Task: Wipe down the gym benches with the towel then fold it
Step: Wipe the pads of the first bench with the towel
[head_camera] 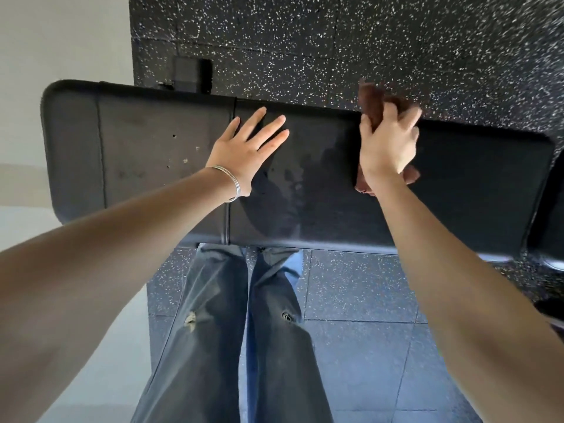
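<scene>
Forearms reach forward over dark jeans (213,331). Left hand (244,151), thin bangles (232,182) at wrist, lies flat on black padded worktop (473,184), fingers straight and spread. Right hand (386,148) grips bunched brown towel (373,102), fingers curled round it, at worktop's far edge, right of centre. Damp streaks (287,190) on pad between hands. Speckled rubber floor (366,41) beyond.

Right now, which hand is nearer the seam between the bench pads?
Left. The left hand is beside the seam; the right hand grips the towel farther along.
</scene>
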Demonstrator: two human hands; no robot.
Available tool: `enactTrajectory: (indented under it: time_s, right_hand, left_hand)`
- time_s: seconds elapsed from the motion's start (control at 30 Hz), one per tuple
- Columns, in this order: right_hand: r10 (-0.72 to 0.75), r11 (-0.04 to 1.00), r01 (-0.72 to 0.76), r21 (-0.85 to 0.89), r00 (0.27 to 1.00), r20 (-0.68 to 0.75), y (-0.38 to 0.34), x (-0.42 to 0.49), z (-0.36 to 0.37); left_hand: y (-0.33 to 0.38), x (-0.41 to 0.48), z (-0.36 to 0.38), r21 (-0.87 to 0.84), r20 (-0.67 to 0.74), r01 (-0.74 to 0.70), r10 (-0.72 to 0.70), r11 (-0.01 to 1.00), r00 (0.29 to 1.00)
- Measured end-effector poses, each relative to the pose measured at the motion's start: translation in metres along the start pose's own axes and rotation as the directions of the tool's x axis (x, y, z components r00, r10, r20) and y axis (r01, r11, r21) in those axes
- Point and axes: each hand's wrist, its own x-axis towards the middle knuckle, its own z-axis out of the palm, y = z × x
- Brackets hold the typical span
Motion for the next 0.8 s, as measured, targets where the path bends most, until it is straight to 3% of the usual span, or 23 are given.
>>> enactTrajectory:
  time_s: [0.17, 0.3, 0.37, 0.47, 0.57, 0.67, 0.8]
  right_hand:
    - [-0.257, 0.966, 0.253, 0.054, 0.962, 0.096, -0.049, -0.040, 0.017]
    - [-0.385, 0.922, 0.388, -0.001, 0.917, 0.108, -0.030, -0.026, 0.009]
    - [-0.287, 0.957, 0.289, -0.019, 0.956, 0.065, -0.011, -0.014, 0.006]
    - [0.013, 0.995, -0.013, 0.096, 1.000, -0.003, -0.004, -0.010, 0.008]
    - [0.100, 0.991, -0.097, 0.093, 0.995, -0.019, -0.030, -0.023, 0.017]
    - [0.039, 0.998, -0.038, 0.055, 0.999, -0.026, -0.068, -0.043, 0.028]
    - [-0.217, 0.975, 0.216, 0.050, 0.976, 0.012, -0.116, -0.074, 0.043]
  left_hand:
    - [0.001, 0.001, -0.004, 0.016, 0.017, -0.010, 0.009, 1.000, 1.000]
    - [-0.013, 0.000, -0.009, 0.080, 0.030, -0.104, 0.102, 0.991, 0.994]
    - [-0.028, -0.007, -0.008, 0.061, 0.016, -0.069, 0.069, 0.996, 0.998]
    - [-0.065, -0.025, -0.007, -0.031, 0.019, 0.060, -0.060, 0.998, 0.998]
    - [-0.096, -0.036, -0.002, -0.077, 0.070, 0.123, -0.118, 0.989, 0.991]
    - [-0.098, -0.034, 0.003, -0.119, 0.077, 0.139, -0.131, 0.983, 0.988]
    - [-0.093, -0.029, 0.004, -0.132, 0.083, 0.166, -0.156, 0.977, 0.984]
